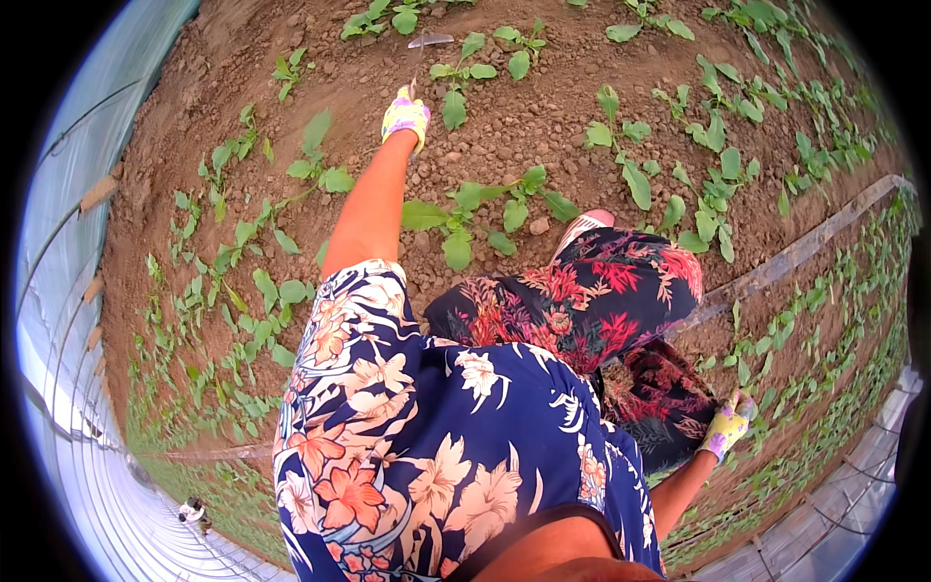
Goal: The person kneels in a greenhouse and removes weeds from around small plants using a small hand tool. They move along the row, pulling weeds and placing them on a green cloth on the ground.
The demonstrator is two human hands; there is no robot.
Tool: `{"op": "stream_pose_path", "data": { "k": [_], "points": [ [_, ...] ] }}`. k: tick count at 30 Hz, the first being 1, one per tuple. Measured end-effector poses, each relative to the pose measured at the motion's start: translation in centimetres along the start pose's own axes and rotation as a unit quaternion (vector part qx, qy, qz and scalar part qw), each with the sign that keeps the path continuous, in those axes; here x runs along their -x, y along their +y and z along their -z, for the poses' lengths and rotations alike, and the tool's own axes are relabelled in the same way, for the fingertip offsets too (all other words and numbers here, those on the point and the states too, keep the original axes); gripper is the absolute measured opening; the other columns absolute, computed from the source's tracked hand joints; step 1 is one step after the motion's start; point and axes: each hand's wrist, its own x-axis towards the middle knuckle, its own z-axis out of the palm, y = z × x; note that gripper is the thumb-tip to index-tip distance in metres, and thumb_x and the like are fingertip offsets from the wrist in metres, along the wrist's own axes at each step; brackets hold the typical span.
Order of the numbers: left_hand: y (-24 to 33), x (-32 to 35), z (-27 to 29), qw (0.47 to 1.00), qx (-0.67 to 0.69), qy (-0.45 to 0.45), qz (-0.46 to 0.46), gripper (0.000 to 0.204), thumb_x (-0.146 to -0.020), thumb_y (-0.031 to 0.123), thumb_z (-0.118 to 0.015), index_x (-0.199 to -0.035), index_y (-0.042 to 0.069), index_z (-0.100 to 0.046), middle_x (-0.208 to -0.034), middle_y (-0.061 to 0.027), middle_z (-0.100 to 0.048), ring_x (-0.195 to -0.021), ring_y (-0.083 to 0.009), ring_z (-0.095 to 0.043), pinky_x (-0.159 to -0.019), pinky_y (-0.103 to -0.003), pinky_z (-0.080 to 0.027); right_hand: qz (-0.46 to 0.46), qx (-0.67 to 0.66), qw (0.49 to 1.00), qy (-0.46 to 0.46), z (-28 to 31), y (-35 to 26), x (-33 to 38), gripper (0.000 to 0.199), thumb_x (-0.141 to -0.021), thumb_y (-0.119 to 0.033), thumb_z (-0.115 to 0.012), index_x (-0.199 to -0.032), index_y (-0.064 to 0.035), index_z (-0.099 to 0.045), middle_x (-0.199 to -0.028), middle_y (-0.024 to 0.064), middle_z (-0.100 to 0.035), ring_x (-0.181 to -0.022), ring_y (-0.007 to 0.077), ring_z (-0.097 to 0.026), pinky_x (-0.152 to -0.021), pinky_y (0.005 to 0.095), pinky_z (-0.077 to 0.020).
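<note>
My left arm reaches forward over the soil. My left hand (405,114), in a yellow glove with purple patches, is closed around the handle of a small hand hoe (430,41). Its thin shaft runs up from my fist to a pale flat blade at the soil. Leafy green seedlings (464,73) grow just right of the blade. Low at the right, beside my dark floral trouser leg, is my right hand (729,425) in a matching glove. Its fingers are curled together near small plants; what they hold, if anything, cannot be made out.
Rows of seedlings (718,194) cover the brown soil on both sides. A pale strip (815,238) crosses the bed at the right. Translucent plastic sheeting (97,107) with curved ribs bounds the left. Far off at lower left is another person (192,510).
</note>
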Motion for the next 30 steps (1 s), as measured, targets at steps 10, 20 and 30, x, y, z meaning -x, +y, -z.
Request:
{"op": "stream_pose_path", "data": {
  "k": [10,20,30],
  "points": [
    [3.6,-0.7,-4.3,0.998,-0.020,-0.043,0.038,0.050,-0.087,0.025,-0.047,-0.135,0.011,-0.041,-0.118,-0.0206,-0.057,-0.108,-0.0361,-0.055,-0.088,-0.043,-0.045,-0.013,-0.049,0.999,-0.011,-1.5,0.9,-1.6,0.024,-0.092,-0.025,-0.053,-0.096,-0.0024,-0.061,-0.062,-0.0004,-0.052,-0.050,0.0079,-0.044,-0.046,0.0242,-0.0368],
    [2.2,3.0,-2.5,1.000,-0.015,0.012,0.022,0.050,-0.090,0.026,-0.046,-0.138,0.015,-0.038,-0.107,-0.0197,-0.062,-0.096,-0.0359,-0.060,-0.081,-0.043,-0.047,0.007,0.009,1.000,0.009,-1.3,1.1,-1.9,0.023,-0.091,-0.024,-0.054,-0.095,-0.0026,-0.062,-0.060,0.0016,-0.054,-0.050,0.0095,-0.046,-0.046,0.0258,-0.0375],
    [4.5,3.4,-3.0,0.996,-0.075,-0.032,0.037,0.052,-0.090,0.025,-0.046,-0.139,0.013,-0.036,-0.098,-0.0176,-0.064,-0.088,-0.0328,-0.063,-0.074,-0.042,-0.049,-0.026,-0.044,0.999,-0.004,-1.1,0.6,-2.3,0.021,-0.092,-0.023,-0.053,-0.094,-0.0034,-0.061,-0.064,0.0004,-0.054,-0.052,0.0079,-0.045,-0.047,0.0240,-0.0367]
  ]
}}
